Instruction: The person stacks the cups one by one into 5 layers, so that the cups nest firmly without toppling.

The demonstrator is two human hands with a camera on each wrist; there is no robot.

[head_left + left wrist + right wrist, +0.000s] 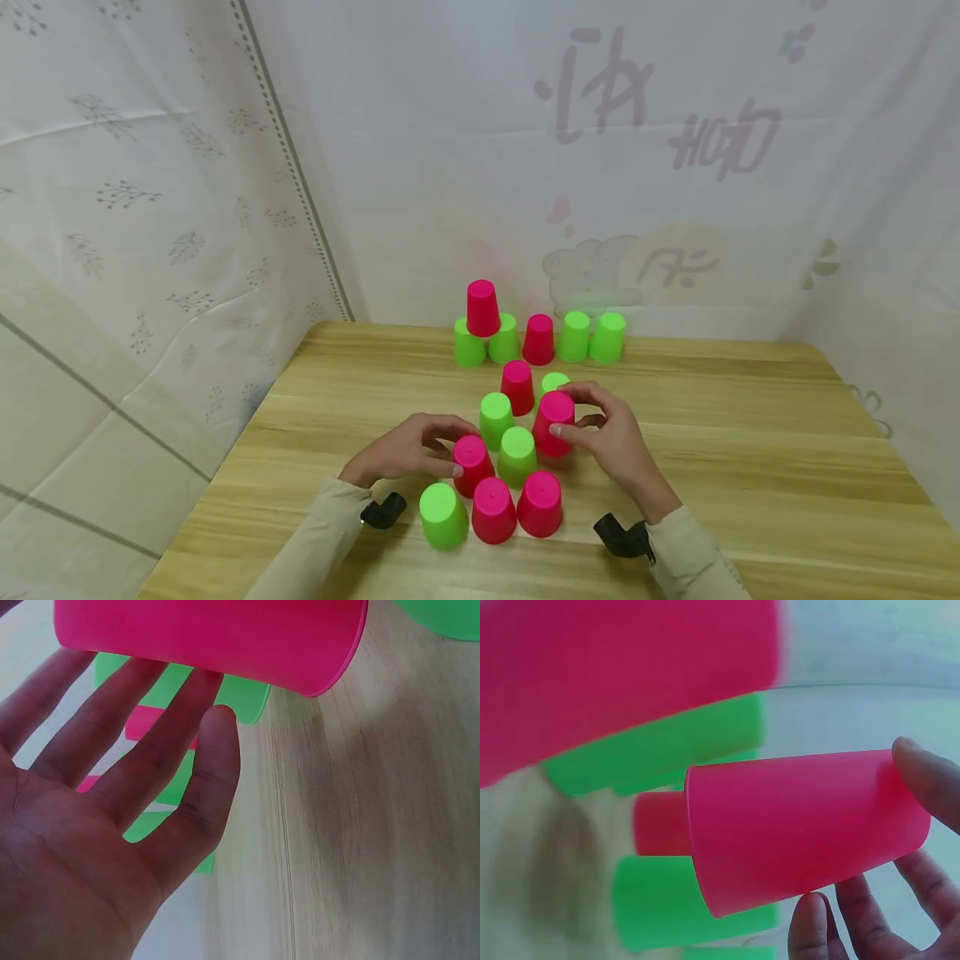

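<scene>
My right hand point(611, 433) grips an upside-down pink cup point(553, 425) between thumb and fingers. In the right wrist view the thumb lies on one side of this pink cup point(802, 832) and fingertips meet the other. My left hand point(412, 450) is at another inverted pink cup point(472, 467); in the left wrist view its fingers stretch out fairly straight to that pink cup point(217, 637), the thumb apart from it. Between the hands stand two green cups, one nearer point(517, 458) and one farther point(496, 421).
In front stand a green cup point(443, 517) and two pink cups, left point(493, 510) and right point(540, 504). Behind are a pink cup point(517, 387) and a partly hidden green cup point(555, 382). At the wooden table's point(750, 467) back, a pink cup point(482, 308) sits atop two green ones, beside more cups.
</scene>
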